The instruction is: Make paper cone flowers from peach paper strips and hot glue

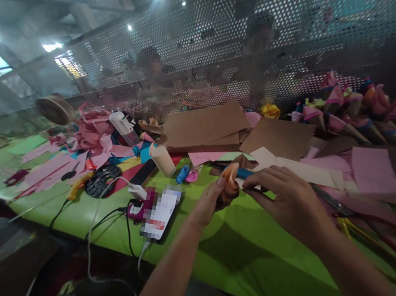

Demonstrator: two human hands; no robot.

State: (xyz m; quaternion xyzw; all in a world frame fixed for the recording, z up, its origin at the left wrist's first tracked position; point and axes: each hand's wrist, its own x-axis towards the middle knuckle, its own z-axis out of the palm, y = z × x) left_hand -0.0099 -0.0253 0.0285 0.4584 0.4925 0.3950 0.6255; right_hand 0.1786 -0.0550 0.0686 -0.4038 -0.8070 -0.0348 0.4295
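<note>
An orange paper flower (231, 178) with curled petals stands upright in my left hand (208, 202), whose thumb and fingers close around its base. My right hand (282, 193) comes in from the right, its fingertips pinched together at the flower's right side. What those fingertips hold, if anything, is too small to make out. A blue strip (242, 173) shows between the flower and my right fingers; I cannot tell whether it is held or lies behind. Small blue (182, 174) and pink (192, 175) crumpled pieces lie left of the flower on the green tabletop (240, 257).
Left of my hands are a phone (162, 213) on a cable, a yellow glue gun (80, 186) and a pale cup (162, 160). Cardboard sheets (204, 123) and wrapped paper flowers (374, 105) lie behind. Scissors (337, 203) rest at right. People appear beyond a perforated screen (207, 52).
</note>
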